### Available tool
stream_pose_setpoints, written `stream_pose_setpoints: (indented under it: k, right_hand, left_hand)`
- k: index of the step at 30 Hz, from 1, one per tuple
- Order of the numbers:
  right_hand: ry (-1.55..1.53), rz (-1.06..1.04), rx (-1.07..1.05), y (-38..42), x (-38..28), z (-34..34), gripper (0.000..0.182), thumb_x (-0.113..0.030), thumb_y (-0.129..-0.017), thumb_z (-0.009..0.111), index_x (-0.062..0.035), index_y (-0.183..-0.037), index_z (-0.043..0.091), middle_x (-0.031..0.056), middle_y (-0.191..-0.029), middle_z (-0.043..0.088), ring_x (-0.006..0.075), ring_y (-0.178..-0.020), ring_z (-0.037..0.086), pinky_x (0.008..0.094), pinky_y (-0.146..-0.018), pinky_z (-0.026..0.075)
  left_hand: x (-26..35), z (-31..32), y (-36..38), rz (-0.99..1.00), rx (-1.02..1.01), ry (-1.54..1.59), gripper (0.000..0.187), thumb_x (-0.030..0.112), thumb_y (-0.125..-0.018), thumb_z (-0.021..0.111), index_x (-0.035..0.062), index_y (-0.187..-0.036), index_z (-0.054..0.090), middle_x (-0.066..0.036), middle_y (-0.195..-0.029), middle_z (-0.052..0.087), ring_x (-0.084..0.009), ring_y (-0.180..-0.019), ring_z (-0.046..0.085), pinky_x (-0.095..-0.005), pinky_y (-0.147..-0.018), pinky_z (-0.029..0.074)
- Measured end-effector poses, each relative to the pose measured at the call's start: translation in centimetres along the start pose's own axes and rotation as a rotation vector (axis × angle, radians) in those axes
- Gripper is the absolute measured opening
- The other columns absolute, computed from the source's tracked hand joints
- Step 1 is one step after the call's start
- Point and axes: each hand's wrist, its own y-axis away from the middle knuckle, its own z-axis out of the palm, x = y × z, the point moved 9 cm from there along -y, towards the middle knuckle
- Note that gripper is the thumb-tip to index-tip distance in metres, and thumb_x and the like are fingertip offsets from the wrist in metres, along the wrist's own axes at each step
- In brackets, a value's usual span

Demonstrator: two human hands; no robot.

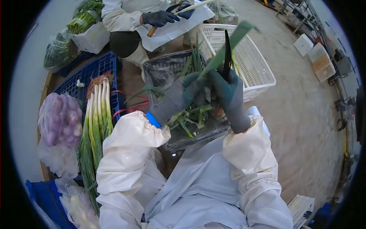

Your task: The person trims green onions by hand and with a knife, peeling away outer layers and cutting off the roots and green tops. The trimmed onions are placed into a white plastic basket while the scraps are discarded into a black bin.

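My left hand [179,95], in a grey and green glove, is closed around a green onion [231,46] whose broad leaf slants up to the right, its tip blurred. My right hand [230,95], gloved alike, grips a knife [227,53] with its dark blade pointing up, close beside the leaf. The knife's handle is hidden in the fist. Below both hands lies a dark bin lined with clear plastic [154,68], holding cut green leaf pieces [187,120].
A white slatted basket [263,74] with a few stalks stands front right. On the left, a blue pallet [70,82] carries bundled green onions [95,118]; a bag of purple onions [61,118] is beside it. Opposite, a co-worker's gloved hands [162,18] hold a knife and a pale stalk.
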Motion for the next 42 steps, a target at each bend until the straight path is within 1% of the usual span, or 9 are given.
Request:
stream_pose_setpoints:
  k: [2,7,16,19,22,28,31,34,42]
  right_hand:
    - [0.027,0.194,0.002,0.1,1.4,-0.7,0.024,-0.018,-0.087,0.063,0.0024,-0.099,0.064,0.0052,-0.076,0.064,0.0087,-0.063,0.057,0.0256,-0.056,0.045]
    - [-0.232,0.072,0.133,-0.4,1.6,-2.5,0.024,-0.02,-0.086,0.065,0.0011,-0.097,0.067,0.0027,-0.064,0.056,0.0089,-0.05,0.05,0.0233,-0.047,0.039]
    - [-0.117,0.011,0.178,0.6,-0.5,-4.3,0.02,-0.018,-0.09,0.061,-0.0001,-0.096,0.066,0.0029,-0.07,0.06,0.0079,-0.055,0.051,0.023,-0.05,0.039]
    - [0.155,-0.135,0.018,1.3,-0.3,-1.9,0.02,-0.015,-0.09,0.059,0.0012,-0.102,0.063,0.0063,-0.07,0.058,0.0128,-0.065,0.055,0.0285,-0.058,0.044]
    - [0.348,-0.342,-0.104,2.5,-1.3,0.0,0.02,-0.011,-0.09,0.057,0.0011,-0.105,0.062,0.0082,-0.072,0.058,0.0134,-0.066,0.056,0.0298,-0.061,0.046]
    - [0.022,-0.199,-0.032,3.4,-2.1,-0.3,0.021,-0.008,-0.093,0.052,-0.0016,-0.109,0.064,0.001,-0.072,0.058,0.0056,-0.066,0.051,0.0222,-0.059,0.042]
    - [0.115,-0.168,-0.075,2.7,-1.0,0.4,0.018,-0.009,-0.093,0.053,-0.0002,-0.104,0.063,0.0016,-0.07,0.057,0.0071,-0.065,0.049,0.0245,-0.058,0.041]
    - [0.181,-0.143,-0.115,1.4,1.4,1.0,0.017,-0.014,-0.092,0.054,0.0012,-0.094,0.062,0.0034,-0.068,0.055,0.0089,-0.064,0.047,0.0274,-0.057,0.041]
    - [0.172,0.068,-0.244,1.0,6.9,3.7,0.026,-0.022,-0.091,0.054,0.0024,-0.083,0.058,0.0044,-0.062,0.051,0.0102,-0.06,0.047,0.0294,-0.056,0.04]
  left_hand:
    - [0.0,1.6,0.7,-0.032,-0.144,0.045,0.039,0.031,-0.099,0.052,0.0003,-0.123,0.055,-0.004,-0.103,0.062,-0.0096,-0.086,0.058,-0.025,-0.078,0.048]
    - [-0.5,2.8,1.5,-0.058,-0.256,0.071,0.04,0.033,-0.098,0.054,0.0036,-0.125,0.056,-0.003,-0.107,0.063,-0.0075,-0.092,0.058,-0.0252,-0.081,0.049]
    - [2.8,-0.4,0.8,-0.029,0.098,-0.126,0.027,0.022,-0.095,0.06,0.0038,-0.115,0.061,-0.001,-0.09,0.064,-0.0082,-0.08,0.056,-0.027,-0.069,0.047]
    - [7.2,-1.4,0.5,0.364,0.219,-0.353,0.024,0.02,-0.094,0.061,0.0033,-0.111,0.062,-0.005,-0.083,0.063,-0.0089,-0.074,0.057,-0.0268,-0.067,0.047]
    - [9.8,-1.2,1.1,0.395,0.248,-0.344,0.023,0.022,-0.093,0.062,0.0028,-0.106,0.063,-0.009,-0.08,0.063,-0.0118,-0.07,0.058,-0.0279,-0.065,0.047]
    - [18.5,0.2,4.6,0.947,0.471,-0.846,0.018,0.02,-0.086,0.067,0.005,-0.096,0.066,-0.011,-0.078,0.066,-0.0258,-0.064,0.064,-0.0358,-0.06,0.05]
    - [17.5,0.1,4.1,0.908,0.479,-1.131,0.021,0.022,-0.081,0.069,0.0082,-0.097,0.066,-0.011,-0.078,0.065,-0.0298,-0.067,0.064,-0.0397,-0.059,0.049]
    - [12.9,-1.5,2.5,0.611,0.408,-1.364,0.029,0.015,-0.08,0.067,0.0077,-0.108,0.067,-0.015,-0.096,0.067,-0.0343,-0.083,0.065,-0.0403,-0.073,0.052]
    - [5.2,-2.7,2.2,0.432,0.141,-1.503,0.027,0.02,-0.079,0.064,0.01,-0.104,0.064,-0.012,-0.087,0.064,-0.0312,-0.08,0.063,-0.0434,-0.069,0.049]
